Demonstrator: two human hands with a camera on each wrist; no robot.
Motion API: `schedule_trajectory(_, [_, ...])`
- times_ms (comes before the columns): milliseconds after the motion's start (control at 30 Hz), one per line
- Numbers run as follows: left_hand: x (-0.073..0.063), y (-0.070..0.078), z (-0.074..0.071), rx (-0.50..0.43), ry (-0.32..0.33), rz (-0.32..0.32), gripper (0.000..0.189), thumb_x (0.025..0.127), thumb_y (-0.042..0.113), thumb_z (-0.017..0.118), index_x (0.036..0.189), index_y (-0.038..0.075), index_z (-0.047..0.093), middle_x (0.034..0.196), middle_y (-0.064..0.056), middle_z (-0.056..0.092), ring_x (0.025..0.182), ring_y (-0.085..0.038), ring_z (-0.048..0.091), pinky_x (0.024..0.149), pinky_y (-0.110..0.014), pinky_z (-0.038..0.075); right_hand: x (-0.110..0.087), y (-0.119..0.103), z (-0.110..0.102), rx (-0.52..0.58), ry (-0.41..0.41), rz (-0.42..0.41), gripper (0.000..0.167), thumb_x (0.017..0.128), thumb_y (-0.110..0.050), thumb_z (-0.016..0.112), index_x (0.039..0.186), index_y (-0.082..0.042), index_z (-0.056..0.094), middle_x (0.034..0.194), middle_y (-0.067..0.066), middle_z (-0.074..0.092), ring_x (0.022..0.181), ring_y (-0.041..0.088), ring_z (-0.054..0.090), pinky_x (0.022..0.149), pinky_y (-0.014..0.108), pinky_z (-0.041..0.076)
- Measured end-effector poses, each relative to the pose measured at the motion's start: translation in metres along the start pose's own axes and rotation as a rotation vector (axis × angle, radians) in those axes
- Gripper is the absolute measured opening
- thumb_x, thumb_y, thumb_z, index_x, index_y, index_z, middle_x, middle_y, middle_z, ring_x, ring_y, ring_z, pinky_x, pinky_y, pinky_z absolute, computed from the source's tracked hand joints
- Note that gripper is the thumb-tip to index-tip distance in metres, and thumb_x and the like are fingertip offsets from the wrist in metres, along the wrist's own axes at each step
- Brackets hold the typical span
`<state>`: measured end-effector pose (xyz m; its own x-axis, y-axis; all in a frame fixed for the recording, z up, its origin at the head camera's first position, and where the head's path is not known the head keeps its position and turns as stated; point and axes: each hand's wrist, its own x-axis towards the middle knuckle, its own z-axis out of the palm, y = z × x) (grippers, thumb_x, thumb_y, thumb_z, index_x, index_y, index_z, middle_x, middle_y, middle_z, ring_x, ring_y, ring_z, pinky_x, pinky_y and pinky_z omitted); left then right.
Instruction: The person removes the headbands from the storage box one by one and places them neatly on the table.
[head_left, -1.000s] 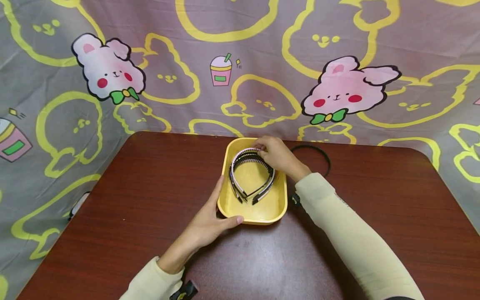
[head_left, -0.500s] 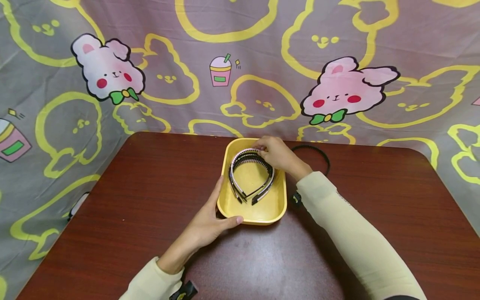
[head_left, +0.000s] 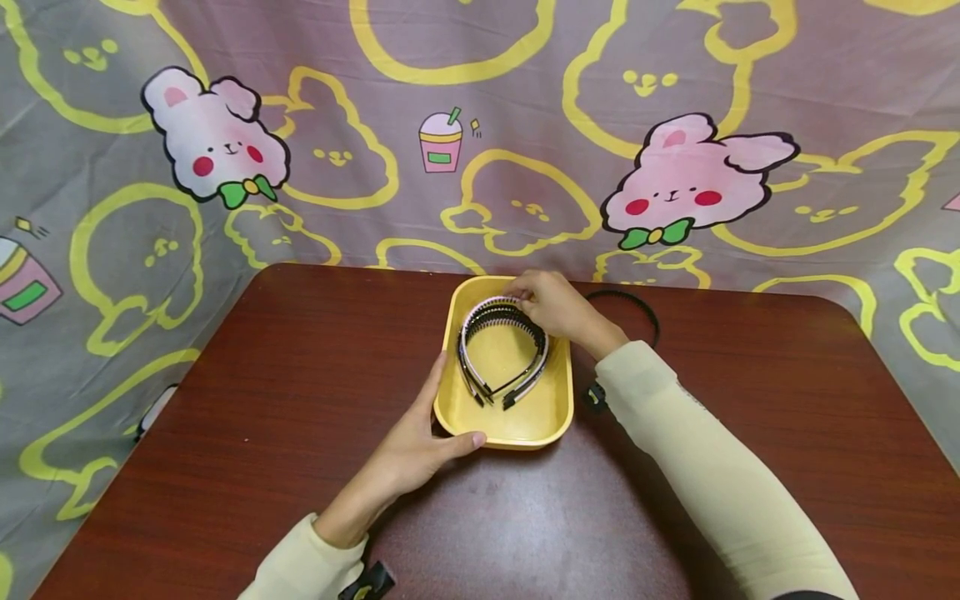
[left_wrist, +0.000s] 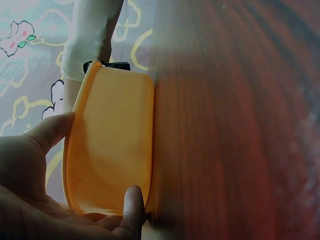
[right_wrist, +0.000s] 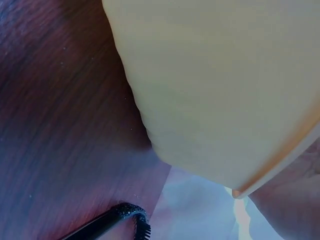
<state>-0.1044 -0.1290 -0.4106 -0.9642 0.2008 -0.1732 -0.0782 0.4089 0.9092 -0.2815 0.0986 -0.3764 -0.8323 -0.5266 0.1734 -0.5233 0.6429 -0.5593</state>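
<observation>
- Headbands (head_left: 501, 313) lie nested inside a yellow tray (head_left: 525, 423), their arches toward the far wall and their ends toward the near one.
- One band is pale pink, with fine teeth along its arch; others are black, toothed on the inner edge, with small glints among them. How many are stacked is hard to tell.
- Their slim arms narrow to dark tips, some crossing near the middle of the tray floor.
- Right hand (head_left: 555, 307): curled fingertips pinch the upper right of the arches.
- Left hand (head_left: 412, 446): grips the tray's near-left corner, thumb over the near rim, fingers along the outer wall.
- A separate black headband (head_left: 648, 308) rests on the reddish-brown table (head_left: 300, 400), right of the tray and partly behind the right arm; the right wrist view shows its glossy surface and short teeth.
</observation>
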Motion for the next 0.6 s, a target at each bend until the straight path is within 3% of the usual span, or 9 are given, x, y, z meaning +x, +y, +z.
schedule_trajectory(600, [0.0001, -0.0005, 0.0000, -0.013, -0.002, 0.010, 0.117, 0.087, 0.026, 0.086, 0.170, 0.032, 0.004, 0.177, -0.002, 0.015, 0.160, -0.031, 0.021, 0.129, -0.058, 0.018, -0.0001, -0.0014, -0.0029, 0.038, 0.012, 0.021, 0.027, 0.097, 0.007, 0.061, 0.115, -0.002, 0.079, 0.114, 0.015, 0.076, 0.101, 0.032, 0.071, 0.093, 0.045, 0.057])
